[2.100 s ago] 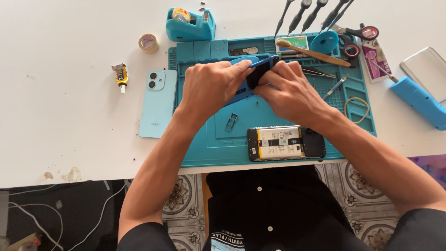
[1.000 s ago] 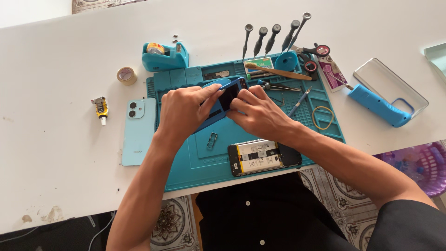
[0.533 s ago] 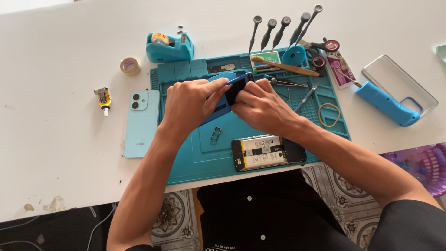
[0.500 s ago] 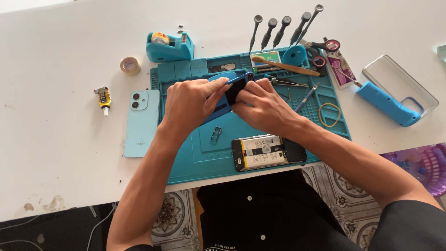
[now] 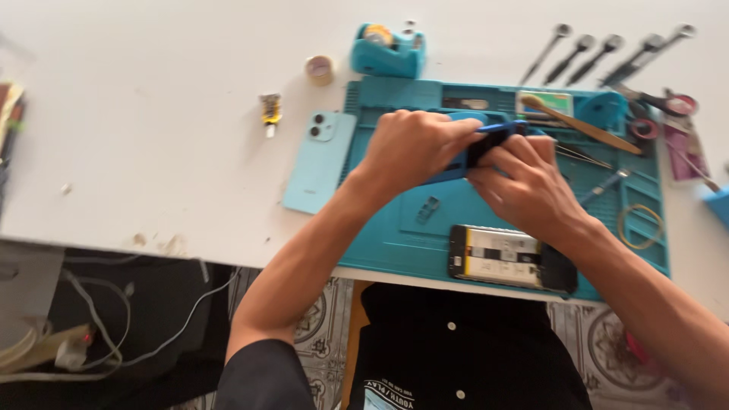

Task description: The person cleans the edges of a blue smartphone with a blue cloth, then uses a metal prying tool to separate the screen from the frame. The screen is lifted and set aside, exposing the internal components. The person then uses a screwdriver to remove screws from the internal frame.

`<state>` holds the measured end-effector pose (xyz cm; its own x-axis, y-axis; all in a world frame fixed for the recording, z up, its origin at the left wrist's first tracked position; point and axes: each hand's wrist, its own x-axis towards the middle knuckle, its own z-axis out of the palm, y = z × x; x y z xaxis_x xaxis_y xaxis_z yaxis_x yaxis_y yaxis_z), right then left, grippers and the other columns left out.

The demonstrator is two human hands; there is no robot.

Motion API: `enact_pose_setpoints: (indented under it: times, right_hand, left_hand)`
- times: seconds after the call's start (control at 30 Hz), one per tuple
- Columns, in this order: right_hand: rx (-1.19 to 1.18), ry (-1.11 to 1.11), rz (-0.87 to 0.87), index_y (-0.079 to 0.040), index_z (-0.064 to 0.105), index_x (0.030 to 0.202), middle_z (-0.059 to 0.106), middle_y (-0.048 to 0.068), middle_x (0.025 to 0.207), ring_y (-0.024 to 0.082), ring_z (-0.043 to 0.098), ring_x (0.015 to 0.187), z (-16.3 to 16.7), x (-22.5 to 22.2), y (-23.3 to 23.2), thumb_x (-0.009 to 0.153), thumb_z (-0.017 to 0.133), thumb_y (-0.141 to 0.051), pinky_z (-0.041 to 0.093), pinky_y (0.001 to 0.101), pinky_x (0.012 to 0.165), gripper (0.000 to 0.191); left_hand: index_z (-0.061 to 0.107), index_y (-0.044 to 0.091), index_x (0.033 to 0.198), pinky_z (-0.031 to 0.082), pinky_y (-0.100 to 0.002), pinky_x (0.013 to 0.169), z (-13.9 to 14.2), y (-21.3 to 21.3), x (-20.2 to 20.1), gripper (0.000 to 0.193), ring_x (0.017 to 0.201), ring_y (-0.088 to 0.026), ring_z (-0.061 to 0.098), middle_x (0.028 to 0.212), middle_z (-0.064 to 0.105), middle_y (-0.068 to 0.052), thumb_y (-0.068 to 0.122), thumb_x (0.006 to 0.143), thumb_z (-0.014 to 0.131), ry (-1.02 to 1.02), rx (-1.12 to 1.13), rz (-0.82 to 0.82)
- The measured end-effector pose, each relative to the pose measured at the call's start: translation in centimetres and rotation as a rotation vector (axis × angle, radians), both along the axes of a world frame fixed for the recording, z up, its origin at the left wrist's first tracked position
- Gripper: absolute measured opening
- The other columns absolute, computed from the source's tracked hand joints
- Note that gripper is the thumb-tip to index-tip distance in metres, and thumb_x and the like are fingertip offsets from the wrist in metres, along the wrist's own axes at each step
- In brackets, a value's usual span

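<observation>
From the head camera, the left hand [image 5: 414,148] and right hand [image 5: 524,182] both close their fingers around a dark phone [image 5: 490,140], held between them just above the teal work mat [image 5: 395,243]. An opened phone [image 5: 512,258] with a yellow-edged white label lies near the mat's front edge. A pale blue phone back [image 5: 319,161] rests on the white table [image 5: 152,137].

Both hands [image 5: 474,156] around a blue phone [image 5: 486,137] above the teal mat [image 5: 395,235]
</observation>
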<state>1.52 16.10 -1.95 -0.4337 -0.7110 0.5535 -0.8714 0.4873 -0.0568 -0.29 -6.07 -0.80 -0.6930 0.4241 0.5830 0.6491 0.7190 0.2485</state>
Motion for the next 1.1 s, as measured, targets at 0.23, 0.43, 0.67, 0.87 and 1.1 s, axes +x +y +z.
enact_pose_setpoints:
  times: [0.23, 0.43, 0.67, 0.87, 1.1]
  right_hand:
    - [0.054, -0.020, -0.034, -0.012, 0.078, 0.092, 0.069, -0.001, 0.101, 0.018, 0.058, 0.101, -0.6, -0.1, -0.1, 0.083, 0.083, -0.014, 0.034, 0.0387, 0.089, 0.010]
    - [0.061, -0.033, -0.037, -0.009, 0.076, 0.093, 0.069, 0.001, 0.103, 0.019, 0.059, 0.105, -0.8, 0.0, -0.3, 0.084, 0.083, -0.016, 0.034, 0.0395, 0.089, 0.013]
    - [0.065, -0.012, -0.088, -0.008, 0.076, 0.095, 0.068, 0.001, 0.101, 0.019, 0.057, 0.103, -0.5, 0.2, -0.6, 0.087, 0.082, -0.016, 0.033, 0.0414, 0.090, 0.014]
    - [0.082, 0.015, -0.089, -0.008, 0.076, 0.098, 0.067, 0.001, 0.101, 0.019, 0.058, 0.104, -0.7, 0.4, -0.6, 0.088, 0.078, -0.010, 0.034, 0.0404, 0.092, 0.010]
    - [0.118, 0.009, -0.098, -0.006, 0.074, 0.094, 0.065, 0.003, 0.099, 0.020, 0.057, 0.099, -0.8, 0.4, -0.9, 0.089, 0.076, -0.010, 0.035, 0.0400, 0.091, 0.007]
  left_hand:
    - [0.077, 0.019, 0.112, 0.051, -0.035, 0.048, -0.8, -0.1, -0.5, 0.024, 0.055, -0.020, 0.069, 0.068, 0.072, -0.004, 0.036, 0.100, 0.065, -0.023, -0.017, -0.003]
    - [0.075, 0.020, 0.113, 0.054, -0.033, 0.053, -0.9, -0.3, -0.4, 0.024, 0.063, -0.020, 0.071, 0.081, 0.076, -0.005, 0.038, 0.100, 0.064, 0.030, 0.105, -0.036]
    - [0.075, 0.018, 0.110, 0.053, -0.036, 0.050, -0.6, -0.3, -0.3, 0.023, 0.061, -0.023, 0.071, 0.075, 0.075, -0.006, 0.036, 0.101, 0.064, -0.032, 0.035, 0.006]
    - [0.075, 0.017, 0.109, 0.053, -0.036, 0.051, -0.6, -0.3, -0.2, 0.024, 0.061, -0.023, 0.071, 0.076, 0.075, -0.006, 0.036, 0.102, 0.063, -0.017, 0.062, 0.020]
    - [0.076, 0.015, 0.109, 0.055, -0.037, 0.052, -1.0, 0.8, 0.4, 0.025, 0.062, -0.024, 0.071, 0.078, 0.075, -0.006, 0.035, 0.102, 0.062, 0.007, 0.093, 0.045]
